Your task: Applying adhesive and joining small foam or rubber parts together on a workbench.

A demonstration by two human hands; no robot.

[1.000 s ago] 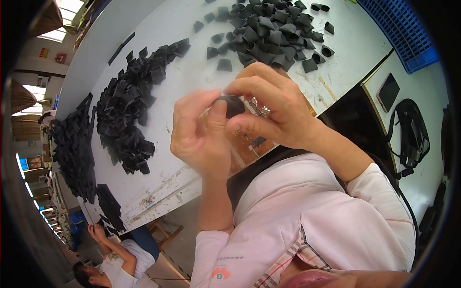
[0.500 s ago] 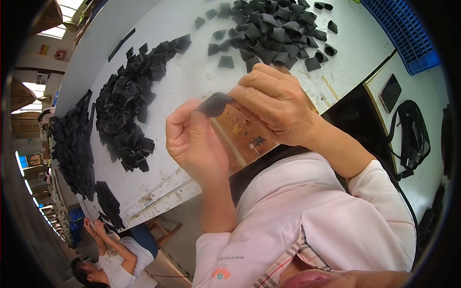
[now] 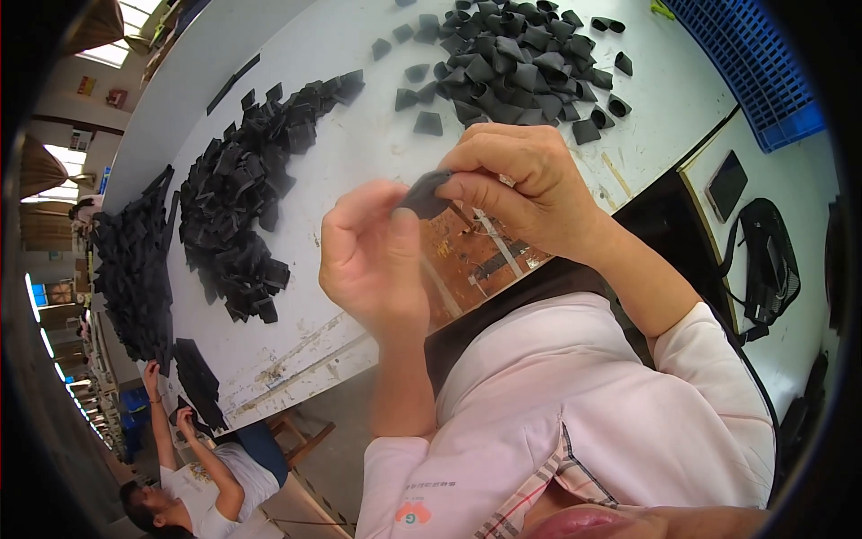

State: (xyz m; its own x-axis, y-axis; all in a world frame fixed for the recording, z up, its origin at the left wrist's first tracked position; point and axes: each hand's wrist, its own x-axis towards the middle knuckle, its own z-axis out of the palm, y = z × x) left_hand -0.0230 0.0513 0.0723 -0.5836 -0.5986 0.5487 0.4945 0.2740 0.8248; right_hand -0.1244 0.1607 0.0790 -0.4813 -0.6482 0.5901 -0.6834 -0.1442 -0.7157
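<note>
Between my two hands is a small dark-grey sleeve of soft, thick sheet material (image 3: 422, 196), raised above the near edge of the table. My left hand (image 3: 375, 256) pinches its left end between thumb and fingers. The thumb and curled fingers of my right hand (image 3: 532, 190) grip its right end. Beneath them lies a worn brown board (image 3: 453, 260) with scuffs and dark marks. Beyond my right hand spreads a heap of similar rounded, open-ended dark sleeves (image 3: 516, 58). A long pile of flatter black pieces (image 3: 235, 193) lies to the left.
Another black heap (image 3: 135, 269) covers the far-left table edge, beside black strips (image 3: 197, 382). A blue plastic crate (image 3: 750, 67) stands at upper right. A phone (image 3: 726, 186) and a black mesh bag (image 3: 768, 260) lie on the right surface. A co-worker (image 3: 202, 481) sits at lower left.
Both hands have shifted slightly right with the sleeve, and my right hand has turned so its thumb now shows on the piece. The co-worker's hands have moved apart, one reaching toward the black heap.
</note>
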